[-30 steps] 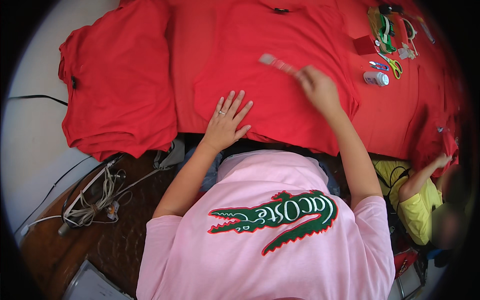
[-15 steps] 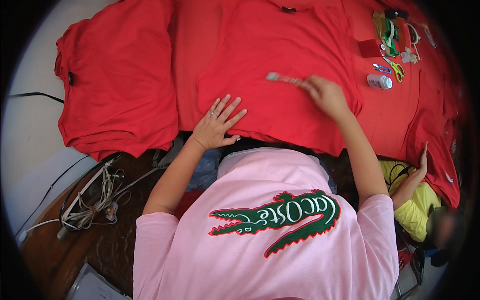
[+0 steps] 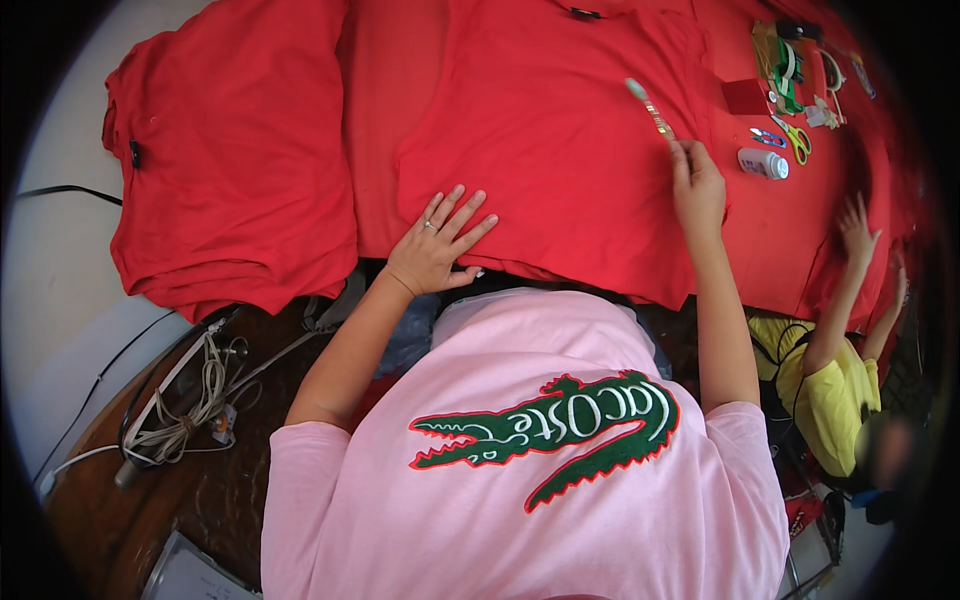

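Observation:
My left hand [image 3: 440, 240] lies flat with spread fingers on the near left part of a red shirt [image 3: 560, 180] laid out on the table. A ring shows on one finger. My right hand [image 3: 697, 185] is closed round the handle end of a toothbrush [image 3: 655, 115], above the right side of the shirt. Its pale head points away from me and to the left. A small dark label [image 3: 586, 14] shows at the shirt's far edge.
At left lies a stack of red shirts [image 3: 235, 160]. On the right are a white bottle [image 3: 763, 163], yellow-handled scissors [image 3: 798, 140], blue thread snips [image 3: 767, 137] and tape rolls [image 3: 790, 75]. A person in yellow [image 3: 840, 390] works at far right. Bundled cables [image 3: 190, 410] lie lower left.
My right hand has moved right and away from me, swinging the toothbrush from pointing left to pointing mostly away. My left hand stays put. The person in yellow has raised their hands over red cloth.

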`<state>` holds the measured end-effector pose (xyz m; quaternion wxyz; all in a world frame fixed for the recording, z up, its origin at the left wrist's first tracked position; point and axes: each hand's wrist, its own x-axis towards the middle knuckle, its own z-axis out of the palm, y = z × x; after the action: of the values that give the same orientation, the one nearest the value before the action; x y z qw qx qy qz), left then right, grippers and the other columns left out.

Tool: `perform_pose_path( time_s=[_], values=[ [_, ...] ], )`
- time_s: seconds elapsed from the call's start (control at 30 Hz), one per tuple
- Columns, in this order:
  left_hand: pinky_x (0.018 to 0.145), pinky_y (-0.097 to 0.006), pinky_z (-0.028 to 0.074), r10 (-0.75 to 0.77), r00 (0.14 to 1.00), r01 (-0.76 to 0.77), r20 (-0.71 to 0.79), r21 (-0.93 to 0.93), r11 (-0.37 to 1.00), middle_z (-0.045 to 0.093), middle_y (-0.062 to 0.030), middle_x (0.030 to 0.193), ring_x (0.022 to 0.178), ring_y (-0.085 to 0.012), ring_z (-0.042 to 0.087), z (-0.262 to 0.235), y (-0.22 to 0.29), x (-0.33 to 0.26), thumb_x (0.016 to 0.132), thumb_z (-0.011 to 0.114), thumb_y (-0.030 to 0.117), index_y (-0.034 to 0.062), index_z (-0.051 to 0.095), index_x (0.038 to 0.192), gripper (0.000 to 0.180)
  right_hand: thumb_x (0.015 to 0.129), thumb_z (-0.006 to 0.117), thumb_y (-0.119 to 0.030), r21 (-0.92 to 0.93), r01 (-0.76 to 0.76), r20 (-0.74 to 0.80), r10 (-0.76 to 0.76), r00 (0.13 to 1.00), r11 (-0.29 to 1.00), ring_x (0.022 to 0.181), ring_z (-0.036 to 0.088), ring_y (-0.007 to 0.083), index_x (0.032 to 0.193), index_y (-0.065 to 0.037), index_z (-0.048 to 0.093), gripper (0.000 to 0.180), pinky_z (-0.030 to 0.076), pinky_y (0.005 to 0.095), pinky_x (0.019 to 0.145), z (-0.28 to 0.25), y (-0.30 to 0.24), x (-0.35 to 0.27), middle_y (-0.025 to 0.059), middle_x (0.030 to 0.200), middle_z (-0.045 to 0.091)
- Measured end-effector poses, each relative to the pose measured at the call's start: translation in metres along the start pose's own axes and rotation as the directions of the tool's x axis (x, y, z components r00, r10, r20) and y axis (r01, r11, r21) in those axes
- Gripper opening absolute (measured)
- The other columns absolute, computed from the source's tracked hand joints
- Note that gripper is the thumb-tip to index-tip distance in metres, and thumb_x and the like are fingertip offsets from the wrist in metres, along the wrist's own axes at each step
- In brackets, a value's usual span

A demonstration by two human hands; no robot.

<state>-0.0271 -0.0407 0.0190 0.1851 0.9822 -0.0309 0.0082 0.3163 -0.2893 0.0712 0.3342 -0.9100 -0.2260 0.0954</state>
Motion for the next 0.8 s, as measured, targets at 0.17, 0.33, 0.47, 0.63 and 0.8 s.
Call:
perform_pose_path(
  time_s=[0.17,0.33,0.47,0.63,0.8],
  values=[
    [0.127,-0.056,0.026,0.008,1.000,-0.008,-0.002,-0.005,1.000,0.029,-0.0146,0.172,0.158,-0.0413,0.023,0.001,-0.002,0.000,0.082,0.075,0.047,0.0225,0.047,0.160,0.086,0.101,0.067,-0.033,0.063,0.473,0.518,-0.434,0.738,0.879,0.086,0.070,0.0414,0.104,-0.006,0.070,0.028,0.055,0.0498,0.071,0.032,-0.059,-0.047,0.0192,0.092,0.072],
    [0.128,-0.055,0.025,-0.009,1.000,0.009,-0.004,-0.007,1.000,0.027,-0.0151,0.172,0.159,-0.0398,0.024,0.002,-0.002,-0.003,0.084,0.073,0.050,0.0240,0.045,0.161,0.086,0.104,0.064,-0.034,-0.001,0.167,0.203,-0.163,0.965,0.986,0.082,0.070,0.0416,0.102,-0.006,0.070,0.029,0.054,0.0496,0.069,0.058,-0.047,-0.006,0.0201,0.088,0.071],
    [0.126,-0.055,0.029,-0.007,0.997,0.005,-0.077,-0.026,1.000,0.037,-0.0153,0.164,0.153,-0.0390,0.032,0.008,-0.003,-0.005,0.081,0.077,0.047,0.0247,0.050,0.157,0.083,0.102,0.064,-0.034,0.093,0.234,0.330,-0.252,0.910,0.968,0.083,0.070,0.0414,0.102,-0.007,0.070,0.028,0.055,0.0487,0.073,0.050,-0.069,-0.012,0.0184,0.090,0.072],
    [0.125,-0.054,0.032,0.035,0.989,-0.032,-0.146,0.018,0.999,0.044,-0.0142,0.152,0.145,-0.0364,0.041,0.011,-0.006,-0.007,0.081,0.078,0.048,0.0254,0.053,0.154,0.081,0.102,0.064,-0.035,-0.007,0.392,0.485,-0.340,0.806,0.920,0.087,0.071,0.0396,0.103,-0.008,0.071,0.028,0.056,0.0482,0.074,0.063,-0.075,-0.028,0.0174,0.092,0.073],
    [0.125,-0.054,0.033,0.028,0.988,-0.026,-0.153,0.014,1.000,0.045,-0.0136,0.151,0.145,-0.0357,0.041,0.012,-0.006,-0.008,0.081,0.077,0.048,0.0250,0.056,0.152,0.078,0.102,0.065,-0.038,0.005,0.152,0.306,-0.147,0.941,0.988,0.085,0.072,0.0369,0.104,-0.008,0.071,0.030,0.056,0.0485,0.073,0.059,-0.079,0.001,0.0163,0.093,0.074]
  ],
)
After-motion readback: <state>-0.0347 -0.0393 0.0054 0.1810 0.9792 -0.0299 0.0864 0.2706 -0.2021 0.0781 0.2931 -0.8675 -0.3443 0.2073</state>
